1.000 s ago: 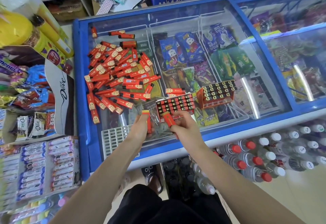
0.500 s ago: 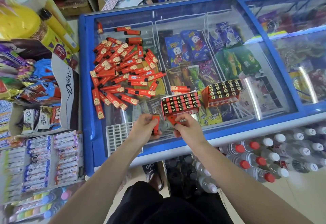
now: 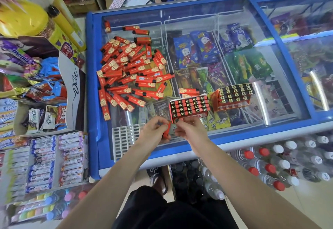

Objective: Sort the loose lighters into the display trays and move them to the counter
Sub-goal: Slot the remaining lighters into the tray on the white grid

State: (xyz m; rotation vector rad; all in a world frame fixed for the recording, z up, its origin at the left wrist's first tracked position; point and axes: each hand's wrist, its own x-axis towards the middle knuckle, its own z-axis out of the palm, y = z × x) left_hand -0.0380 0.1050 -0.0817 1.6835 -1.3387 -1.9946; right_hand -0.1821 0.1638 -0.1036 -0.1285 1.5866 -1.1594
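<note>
A heap of loose red lighters [image 3: 129, 70] lies on the glass lid of the blue freezer [image 3: 93, 88]. Two red display trays stand on the lid: the near tray [image 3: 189, 105] is mostly filled, and the second tray [image 3: 233, 95] to its right is full. My left hand [image 3: 153, 131] grips one red lighter [image 3: 168, 129] just below the near tray. My right hand [image 3: 191, 129] pinches another lighter [image 3: 177, 120] at that tray's front row; only its dark top shows. Two more lighters [image 3: 189, 91] lie behind the near tray.
A white plastic grid insert [image 3: 126, 138] lies on the lid by my left wrist. Candy and gum display boxes [image 3: 45, 156] crowd the left side. Bottled water [image 3: 270, 165] is stacked on the floor below the freezer's front edge.
Both hands have drawn together at the front of the near tray. The right hand's lighter went from held up in the open to the tray's front row; the left hand's lighter tilted lower.
</note>
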